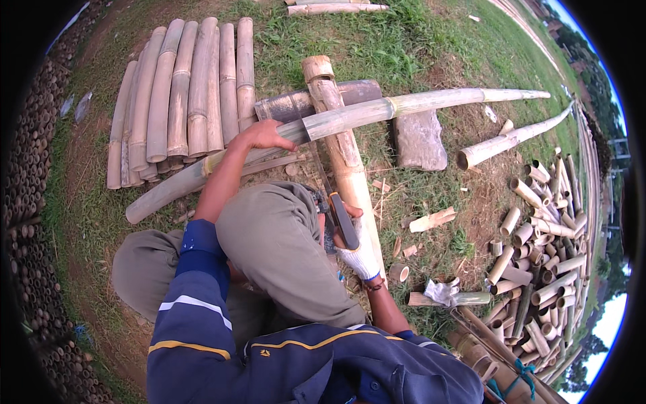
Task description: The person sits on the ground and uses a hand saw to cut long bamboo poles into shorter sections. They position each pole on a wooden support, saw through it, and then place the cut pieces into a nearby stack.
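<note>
A long bamboo pole [356, 113] lies crosswise in front of me, resting over a notched bamboo post [348, 172] and a short dark bamboo log [286, 106]. My bare left hand [264, 135] grips the pole left of the post, thumb toward me. In a white knit glove, my right hand [356, 244] is closed around the black and orange handle of a handsaw [344, 221]. Its thin blade runs up from my knee to the pole, just right of my left hand, where a dark line crosses the pole. The blade's far tip is hard to make out.
Cut bamboo lengths [180, 94] lie side by side at the far left. A flat stone [420, 139] sits under the pole, with another pole [515, 140] beyond. Short offcuts [538, 269] are heaped at right; stacked bamboo ends [30, 202] line the left edge.
</note>
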{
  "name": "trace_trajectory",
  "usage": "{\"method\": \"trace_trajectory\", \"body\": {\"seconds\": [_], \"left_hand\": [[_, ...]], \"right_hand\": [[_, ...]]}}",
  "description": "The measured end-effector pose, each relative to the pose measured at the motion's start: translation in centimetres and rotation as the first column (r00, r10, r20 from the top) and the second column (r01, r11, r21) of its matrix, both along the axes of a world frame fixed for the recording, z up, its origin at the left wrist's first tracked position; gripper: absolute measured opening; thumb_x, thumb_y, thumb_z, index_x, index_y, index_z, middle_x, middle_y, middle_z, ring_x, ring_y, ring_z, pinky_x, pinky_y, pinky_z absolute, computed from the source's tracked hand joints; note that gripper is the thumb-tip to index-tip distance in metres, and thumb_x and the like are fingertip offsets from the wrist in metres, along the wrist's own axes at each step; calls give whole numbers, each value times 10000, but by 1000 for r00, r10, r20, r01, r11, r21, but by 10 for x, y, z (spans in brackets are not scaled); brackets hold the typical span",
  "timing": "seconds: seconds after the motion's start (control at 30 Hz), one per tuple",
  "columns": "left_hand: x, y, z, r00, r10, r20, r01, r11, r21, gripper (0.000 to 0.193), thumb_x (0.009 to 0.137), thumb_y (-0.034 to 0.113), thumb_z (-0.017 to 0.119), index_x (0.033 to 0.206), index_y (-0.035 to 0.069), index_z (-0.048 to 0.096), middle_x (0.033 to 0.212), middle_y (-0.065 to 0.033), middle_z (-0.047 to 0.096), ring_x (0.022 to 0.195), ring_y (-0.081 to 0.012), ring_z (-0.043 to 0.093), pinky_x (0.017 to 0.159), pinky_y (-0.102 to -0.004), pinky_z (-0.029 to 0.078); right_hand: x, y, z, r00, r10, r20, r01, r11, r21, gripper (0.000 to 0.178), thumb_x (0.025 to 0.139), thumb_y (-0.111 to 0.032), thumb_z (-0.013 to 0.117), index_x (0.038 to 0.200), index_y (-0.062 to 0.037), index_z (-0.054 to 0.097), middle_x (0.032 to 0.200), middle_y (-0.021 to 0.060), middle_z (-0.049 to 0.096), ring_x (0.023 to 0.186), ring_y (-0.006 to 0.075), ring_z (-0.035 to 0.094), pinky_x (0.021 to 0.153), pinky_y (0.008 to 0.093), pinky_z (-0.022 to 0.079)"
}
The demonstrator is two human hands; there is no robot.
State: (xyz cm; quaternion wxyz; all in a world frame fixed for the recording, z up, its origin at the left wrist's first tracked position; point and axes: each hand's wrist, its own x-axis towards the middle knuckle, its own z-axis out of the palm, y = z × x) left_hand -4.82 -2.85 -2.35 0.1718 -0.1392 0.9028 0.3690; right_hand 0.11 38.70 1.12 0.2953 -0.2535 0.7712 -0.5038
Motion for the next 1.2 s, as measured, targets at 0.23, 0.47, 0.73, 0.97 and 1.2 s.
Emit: {"method": "trace_trajectory", "body": {"seconds": [0.23, 0.47, 0.73, 0.97, 1.2], "left_hand": [[3, 2, -2, 999, 5, -43, -5, 1000, 2, 846, 671, 662, 895, 1220, 26, 806, 1202, -211, 801, 1103, -345, 760, 989, -423, 568], [4, -2, 1, 999, 24, 48, -30, 992, 120, 837, 674, 631, 920, 1252, 37, 806, 1243, -182, 798, 1113, -316, 756, 986, -414, 568], [-5, 6, 13, 999, 4, 41, -7, 998, 61, 914, 667, 656, 909, 1312, 23, 779, 1275, -226, 780, 1146, -343, 753, 1019, -450, 568], [10, 51, 24, 966, 28, -258, -130, 913, -386, 832, 683, 438, 930, 1351, 19, 665, 1189, -270, 775, 1170, -439, 738, 1003, -524, 590], [29, 76, 20, 933, 132, -336, -282, 848, -448, 687, 703, 338, 937, 1277, 70, 671, 1102, -243, 789, 1073, -429, 765, 938, -526, 607]], "right_hand": [[-38, -69, -8, 994, -41, -97, 27, 990, -141, 619, 950, -28, 743, 1505, 7, 469, 1213, 109, 669, 1047, 206, 681, 959, 342, 565], [64, 110, -11, 897, -151, 416, 156, 987, 22, 765, 971, -46, 745, 1631, -30, 357, 1384, 101, 586, 1264, 202, 618, 1116, 352, 495], [-33, -54, -77, 991, -80, -108, 49, 963, -267, 695, 920, 2, 710, 1554, 24, 428, 1441, 179, 570, 1301, 270, 601, 1127, 376, 492], [-32, -57, -85, 963, -94, -254, 17, 958, -288, 679, 914, 25, 685, 1552, 25, 454, 1479, 187, 554, 1351, 290, 579, 1185, 400, 454], [-36, -84, 43, 989, -137, -59, 109, 933, -343, 589, 982, 26, 672, 1546, 5, 503, 1388, 139, 628, 1164, 201, 656, 1023, 326, 532]]}}
